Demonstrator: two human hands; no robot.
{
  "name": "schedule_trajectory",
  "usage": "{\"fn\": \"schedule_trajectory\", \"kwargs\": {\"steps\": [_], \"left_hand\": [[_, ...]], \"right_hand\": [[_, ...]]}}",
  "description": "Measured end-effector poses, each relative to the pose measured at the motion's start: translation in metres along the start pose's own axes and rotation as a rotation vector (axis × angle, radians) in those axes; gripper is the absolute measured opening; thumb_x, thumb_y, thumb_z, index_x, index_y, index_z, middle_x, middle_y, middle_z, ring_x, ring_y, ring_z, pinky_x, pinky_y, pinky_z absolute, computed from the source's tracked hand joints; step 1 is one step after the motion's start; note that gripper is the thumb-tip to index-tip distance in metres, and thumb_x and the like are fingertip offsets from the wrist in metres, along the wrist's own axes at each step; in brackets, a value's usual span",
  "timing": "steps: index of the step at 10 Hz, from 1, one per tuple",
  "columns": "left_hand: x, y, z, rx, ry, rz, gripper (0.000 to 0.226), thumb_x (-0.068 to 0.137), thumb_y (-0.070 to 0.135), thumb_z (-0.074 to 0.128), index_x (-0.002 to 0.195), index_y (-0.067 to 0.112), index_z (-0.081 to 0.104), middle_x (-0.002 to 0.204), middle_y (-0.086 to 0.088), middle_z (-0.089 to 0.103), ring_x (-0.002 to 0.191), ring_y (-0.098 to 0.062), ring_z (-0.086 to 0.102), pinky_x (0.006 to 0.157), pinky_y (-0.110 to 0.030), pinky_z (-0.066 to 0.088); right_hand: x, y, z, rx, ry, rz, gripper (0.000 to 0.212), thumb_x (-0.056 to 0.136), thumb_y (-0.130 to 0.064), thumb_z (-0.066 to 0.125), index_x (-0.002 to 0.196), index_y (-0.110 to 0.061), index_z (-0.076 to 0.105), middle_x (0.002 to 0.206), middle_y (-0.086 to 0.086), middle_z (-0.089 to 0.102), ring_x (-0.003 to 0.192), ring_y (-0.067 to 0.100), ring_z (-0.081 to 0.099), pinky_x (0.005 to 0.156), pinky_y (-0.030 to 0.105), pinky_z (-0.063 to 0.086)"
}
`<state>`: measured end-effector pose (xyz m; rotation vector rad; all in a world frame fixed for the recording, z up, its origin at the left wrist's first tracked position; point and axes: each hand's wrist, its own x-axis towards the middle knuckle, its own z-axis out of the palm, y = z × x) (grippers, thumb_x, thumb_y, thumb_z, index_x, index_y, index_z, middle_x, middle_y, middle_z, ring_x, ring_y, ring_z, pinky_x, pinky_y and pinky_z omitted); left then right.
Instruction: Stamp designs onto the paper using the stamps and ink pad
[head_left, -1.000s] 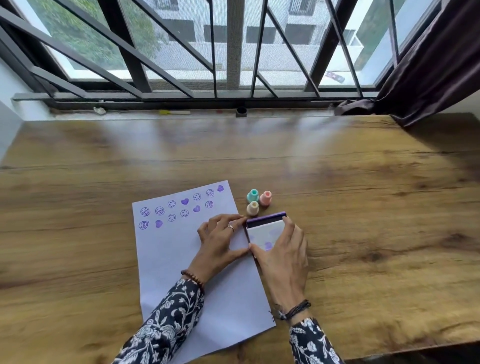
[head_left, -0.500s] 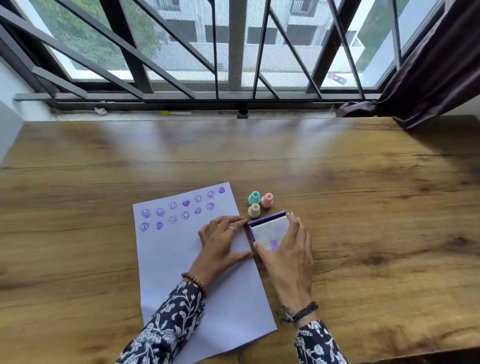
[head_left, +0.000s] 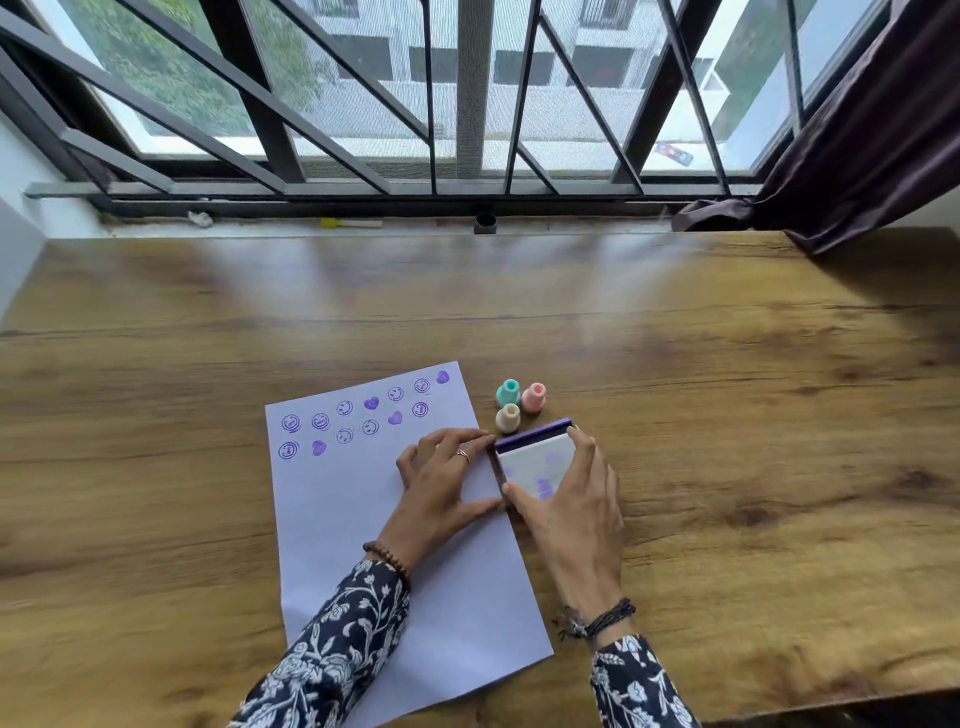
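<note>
Hands on the pad, right at the paper's edge

Pad (head_left: 537, 465) sits just off the paper's (head_left: 374, 519) right edge, lid shut. Right hand (head_left: 576, 512) clamps it, thumb and fingers on opposite sides; left hand (head_left: 441, 486) pinches its left side. Three stamps (head_left: 519, 402) stand just beyond (upright, clustered). Table (head_left: 753, 415) lies bare to the right.

Daylight enters through the window (head_left: 478, 88) beyond the hands, bright but soft. Pale glare streaks the table (head_left: 727, 364) ahead of the hands. Wide-angle bending curves the edges; the table's far-right corner lies in shadow. Slight overall softness.
</note>
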<state>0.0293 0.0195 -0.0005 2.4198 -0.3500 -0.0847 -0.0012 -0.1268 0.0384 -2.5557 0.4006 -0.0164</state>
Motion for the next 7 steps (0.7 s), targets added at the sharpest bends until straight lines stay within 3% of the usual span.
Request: {"fn": "schedule_trajectory", "kwargs": {"steps": [5, 7], "left_hand": [[0.002, -0.001, 0.002, 0.026, -0.013, -0.016, 0.063, 0.071, 0.042, 0.071, 0.128, 0.03, 0.046, 0.133, 0.011, 0.046, 0.125, -0.009, 0.029, 0.088, -0.024, 0.011], [0.003, -0.005, 0.001, 0.027, -0.072, -0.003, 0.075, 0.072, 0.044, 0.07, 0.136, 0.025, 0.034, 0.137, 0.003, 0.043, 0.127, -0.015, 0.031, 0.087, -0.02, 0.009]], "right_hand": [[0.012, 0.001, 0.008, 0.002, -0.006, 0.015, 0.092, 0.066, -0.043, 0.077, 0.138, -0.017, 0.025, 0.14, 0.01, 0.045, 0.128, 0.026, 0.04, 0.098, 0.042, 0.045], [0.008, 0.003, 0.007, 0.039, 0.021, 0.001, 0.091, 0.066, -0.046, 0.077, 0.137, -0.016, 0.028, 0.141, 0.011, 0.044, 0.13, 0.027, 0.038, 0.101, 0.047, 0.043]]}}
